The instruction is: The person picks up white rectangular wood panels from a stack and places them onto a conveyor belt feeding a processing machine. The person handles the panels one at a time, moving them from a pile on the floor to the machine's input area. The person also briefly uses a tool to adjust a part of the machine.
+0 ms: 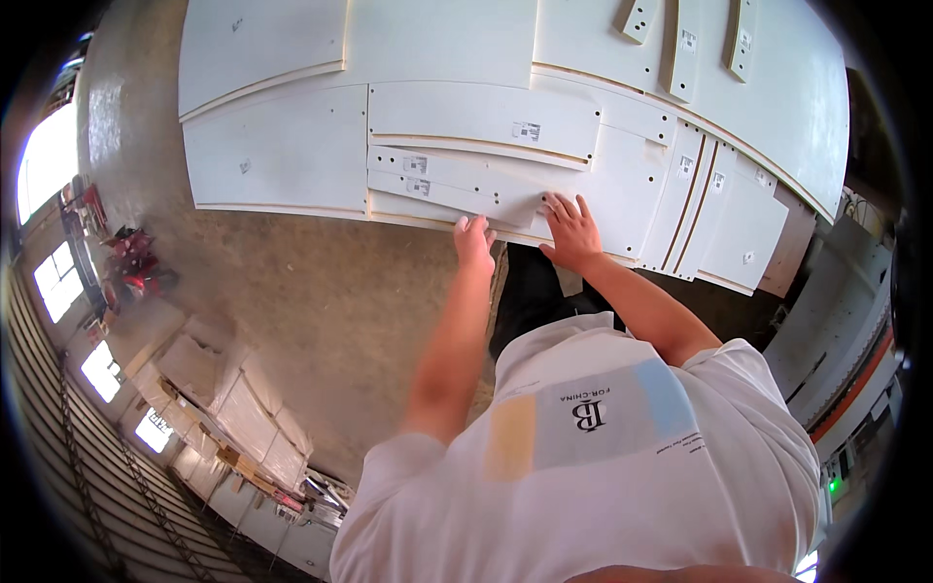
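Observation:
Two narrow white panel strips with dark drilled holes and labels lie slightly askew near the front edge of a large worktop of boards: the upper strip [452, 173] and the lower strip [445, 193]. My left hand [474, 243] is at the front edge beside the lower strip, fingers loosely bent and thumb apart. Nothing shows in its grasp. To its right, my right hand [571, 231] rests its spread fingers on the white boards by the strips' right end, thumb toward the front edge. What lies beneath its fingertips is hidden.
A wider drilled panel [476, 115] lies behind the strips. Large white boards [272, 146] extend left, and labelled panels [729, 209] lie right. Several short drilled strips [684, 58] sit at the back. A wrapped stack [248, 413] and red machinery [136, 260] stand on the floor leftward.

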Tool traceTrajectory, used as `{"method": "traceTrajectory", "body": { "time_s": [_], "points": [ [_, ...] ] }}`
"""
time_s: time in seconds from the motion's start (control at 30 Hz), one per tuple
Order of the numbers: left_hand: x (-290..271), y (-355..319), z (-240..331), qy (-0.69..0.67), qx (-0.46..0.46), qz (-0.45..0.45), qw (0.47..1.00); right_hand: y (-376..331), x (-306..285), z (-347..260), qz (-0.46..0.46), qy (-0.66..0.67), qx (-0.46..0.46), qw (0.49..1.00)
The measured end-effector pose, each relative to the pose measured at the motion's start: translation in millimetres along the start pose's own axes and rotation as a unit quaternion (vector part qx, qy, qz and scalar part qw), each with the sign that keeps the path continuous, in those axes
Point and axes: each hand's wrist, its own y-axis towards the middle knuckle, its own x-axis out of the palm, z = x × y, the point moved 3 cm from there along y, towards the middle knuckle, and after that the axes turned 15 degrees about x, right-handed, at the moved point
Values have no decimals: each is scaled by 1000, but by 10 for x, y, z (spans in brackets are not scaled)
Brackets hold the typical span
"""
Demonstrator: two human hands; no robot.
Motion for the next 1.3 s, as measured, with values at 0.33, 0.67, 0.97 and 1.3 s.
{"method": "traceTrajectory", "body": {
  "time_s": [0.33, 0.67, 0.97, 1.3],
  "points": [
    [-210, 218, 76, -18, -19, -93, 995, 617, 141, -585, 84, -17, -18, 996],
    [-18, -243, 2, -92, -96, -265, 955, -82, -639, 210, 90, 188, -62, 976],
    [792, -1042, 6, 72, -37, -355, 931, -39, -1034, 1918, 248, 430, 301, 815],
    [375, -1162, -453, 217, -12, -331, 918, 1495, -2065, 3848, 351, 184, 469, 790]
  ]
}}
